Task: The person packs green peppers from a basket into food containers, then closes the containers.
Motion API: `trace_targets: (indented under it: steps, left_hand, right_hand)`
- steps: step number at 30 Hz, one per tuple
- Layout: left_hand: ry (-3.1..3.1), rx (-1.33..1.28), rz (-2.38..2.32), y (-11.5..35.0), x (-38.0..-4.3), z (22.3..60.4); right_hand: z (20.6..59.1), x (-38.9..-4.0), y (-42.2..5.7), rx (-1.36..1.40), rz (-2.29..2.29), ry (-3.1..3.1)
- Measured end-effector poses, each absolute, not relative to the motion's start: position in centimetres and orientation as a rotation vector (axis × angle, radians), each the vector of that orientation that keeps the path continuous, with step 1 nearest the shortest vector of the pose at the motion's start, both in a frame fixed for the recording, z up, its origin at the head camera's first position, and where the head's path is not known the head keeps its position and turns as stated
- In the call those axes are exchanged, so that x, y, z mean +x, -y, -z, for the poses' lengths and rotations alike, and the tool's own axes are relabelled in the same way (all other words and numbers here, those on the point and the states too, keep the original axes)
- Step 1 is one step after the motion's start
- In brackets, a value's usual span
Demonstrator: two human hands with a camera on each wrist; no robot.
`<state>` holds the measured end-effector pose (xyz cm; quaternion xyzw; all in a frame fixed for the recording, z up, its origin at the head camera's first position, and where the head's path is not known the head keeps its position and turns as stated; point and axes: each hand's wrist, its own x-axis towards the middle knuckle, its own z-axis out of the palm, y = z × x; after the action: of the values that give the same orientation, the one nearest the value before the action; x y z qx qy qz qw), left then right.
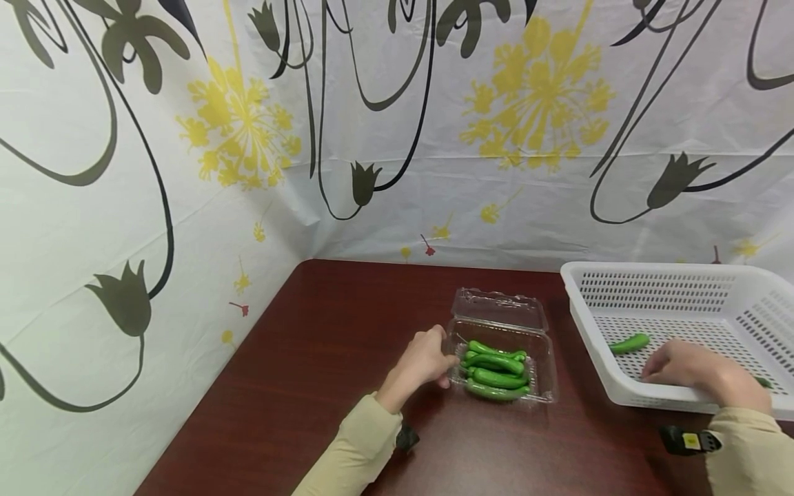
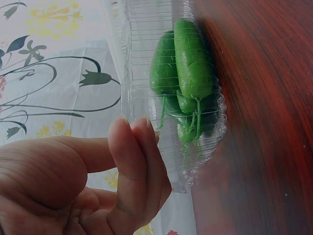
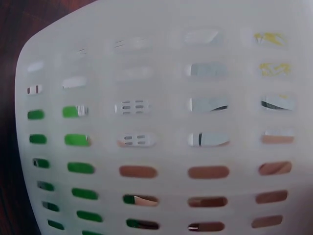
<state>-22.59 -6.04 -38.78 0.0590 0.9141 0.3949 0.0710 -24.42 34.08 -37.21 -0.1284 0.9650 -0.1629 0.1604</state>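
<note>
My left hand [image 1: 423, 357] pinches the left edge of a clear plastic clamshell box [image 1: 543, 365], its lid [image 1: 499, 310] laid back. Several green peppers [image 1: 496, 363] lie side by side inside it. In the left wrist view, thumb and fingers [image 2: 129, 152] meet at the box rim, beside the stems of the peppers [image 2: 193, 61]. My right hand [image 1: 701, 372] reaches down into a white plastic basket [image 1: 592, 344], its fingertips hidden. One green pepper [image 1: 631, 344] lies just left of it. Through the slots of the basket wall [image 3: 166, 98], green and parts of the hand show.
Another bit of green [image 1: 763, 381] shows in the basket, right of the right wrist. Box and basket stand apart on a dark red table [image 1: 347, 310]. A flower-patterned cloth [image 1: 397, 138] hangs behind and to the left.
</note>
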Motion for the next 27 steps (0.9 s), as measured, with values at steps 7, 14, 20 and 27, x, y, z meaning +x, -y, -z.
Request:
trace_targets:
  steps: [7, 14, 20, 27]
  left_hand:
    - [-2.744, 0.183, -1.195, 6.13, -22.56, 38.73]
    - [-2.746, 0.182, -1.176, 6.09, -22.57, 38.76]
    - [-2.747, 0.184, -1.179, 6.09, -22.59, 38.79]
    - [-2.742, 0.184, -1.194, 6.13, -22.66, 38.86]
  right_hand:
    - [37.08, -24.64, -34.12, -0.391, 0.429, -2.807]
    - [36.75, -24.60, -34.26, -0.393, 0.449, -2.862]
    - [36.57, -24.71, -34.38, -0.371, 0.434, -2.972]
    - [36.35, -24.57, -34.17, -0.367, 0.459, -3.107]
